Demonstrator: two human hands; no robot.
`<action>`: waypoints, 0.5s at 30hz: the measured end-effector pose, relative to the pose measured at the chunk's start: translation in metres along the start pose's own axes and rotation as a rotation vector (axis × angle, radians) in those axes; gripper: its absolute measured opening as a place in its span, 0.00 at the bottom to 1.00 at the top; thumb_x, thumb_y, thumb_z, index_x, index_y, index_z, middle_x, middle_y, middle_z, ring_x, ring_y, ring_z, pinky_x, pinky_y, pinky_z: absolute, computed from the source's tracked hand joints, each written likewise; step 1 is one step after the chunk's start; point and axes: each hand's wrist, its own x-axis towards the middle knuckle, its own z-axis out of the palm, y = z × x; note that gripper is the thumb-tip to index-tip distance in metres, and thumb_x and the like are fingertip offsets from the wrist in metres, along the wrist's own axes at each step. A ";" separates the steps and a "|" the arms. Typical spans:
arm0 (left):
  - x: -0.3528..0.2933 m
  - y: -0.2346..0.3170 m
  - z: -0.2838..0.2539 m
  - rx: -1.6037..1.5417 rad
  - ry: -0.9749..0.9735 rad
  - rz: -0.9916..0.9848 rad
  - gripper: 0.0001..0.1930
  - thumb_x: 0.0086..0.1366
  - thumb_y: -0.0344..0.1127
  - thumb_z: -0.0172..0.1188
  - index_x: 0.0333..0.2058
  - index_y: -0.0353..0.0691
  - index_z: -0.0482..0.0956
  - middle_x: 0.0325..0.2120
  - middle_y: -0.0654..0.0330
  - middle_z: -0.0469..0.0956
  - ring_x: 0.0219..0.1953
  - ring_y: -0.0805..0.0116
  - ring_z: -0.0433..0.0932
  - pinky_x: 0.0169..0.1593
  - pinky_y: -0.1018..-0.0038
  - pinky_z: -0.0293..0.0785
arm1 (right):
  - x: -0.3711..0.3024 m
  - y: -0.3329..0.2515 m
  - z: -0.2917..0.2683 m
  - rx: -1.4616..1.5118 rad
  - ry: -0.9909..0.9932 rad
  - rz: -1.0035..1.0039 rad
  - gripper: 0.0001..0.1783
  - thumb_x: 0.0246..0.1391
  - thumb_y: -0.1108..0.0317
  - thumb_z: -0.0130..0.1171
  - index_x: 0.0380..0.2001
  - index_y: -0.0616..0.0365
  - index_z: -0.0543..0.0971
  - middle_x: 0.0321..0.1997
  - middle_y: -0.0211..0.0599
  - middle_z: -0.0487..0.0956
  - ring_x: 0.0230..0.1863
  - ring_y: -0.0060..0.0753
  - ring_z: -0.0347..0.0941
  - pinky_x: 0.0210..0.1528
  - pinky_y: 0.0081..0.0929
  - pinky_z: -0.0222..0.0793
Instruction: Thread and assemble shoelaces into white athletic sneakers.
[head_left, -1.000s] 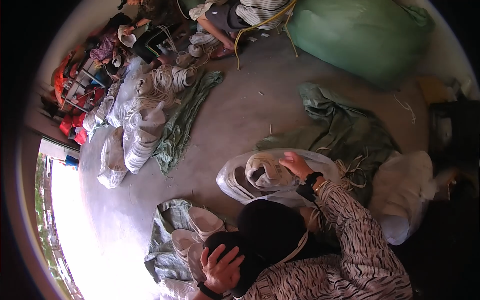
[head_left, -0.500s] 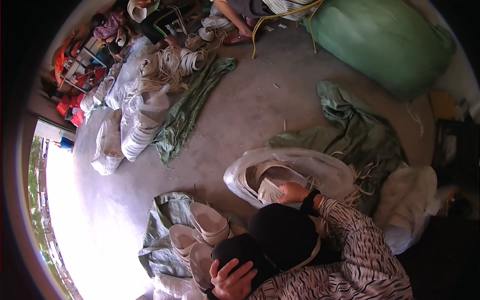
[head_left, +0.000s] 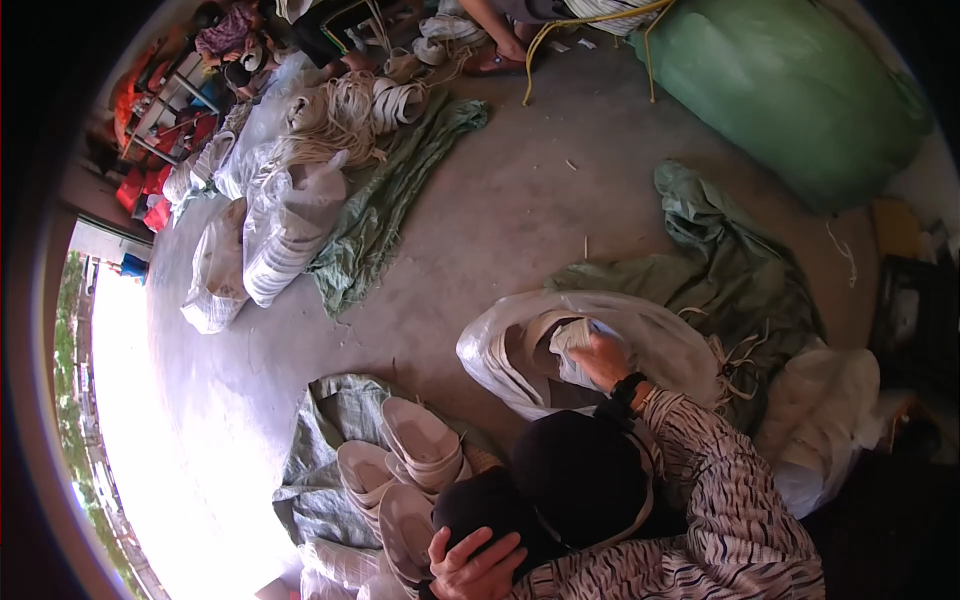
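Note:
My right hand (head_left: 603, 361), with a dark band at the wrist, reaches into a clear plastic bag (head_left: 672, 345) ahead of me. Its fingers are closed on a cream woven piece (head_left: 570, 338); part of the grip is hidden. Curved cream pieces (head_left: 510, 352) stand in the same bag beside it. My left hand (head_left: 478, 568) lies with fingers spread on my dark-clothed knee (head_left: 485, 508) and holds nothing. Just left of that knee are nested stacks of cream oval baskets (head_left: 418, 437).
A green woven sheet (head_left: 745, 275) spreads behind the bag; another (head_left: 325, 430) lies under the stacks. Farther left stand clear bags of cream pieces (head_left: 290, 240) and coiled strips (head_left: 345, 105). A big green sack (head_left: 780, 95) fills the far right. Other people sit at the back.
My right hand has moved deeper into the bag, farther from me, with the cream woven piece lifted and turned. My left hand stays on the knee. The view has shifted slightly.

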 end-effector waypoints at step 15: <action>0.007 0.003 -0.001 -0.042 0.096 0.030 0.13 0.53 0.36 0.52 0.37 0.52 0.82 0.45 0.68 0.77 0.53 0.63 0.68 0.62 0.55 0.49 | 0.080 0.012 0.069 0.383 0.186 0.374 0.31 0.45 0.49 0.55 0.45 0.67 0.74 0.47 0.60 0.74 0.52 0.55 0.69 0.53 0.41 0.64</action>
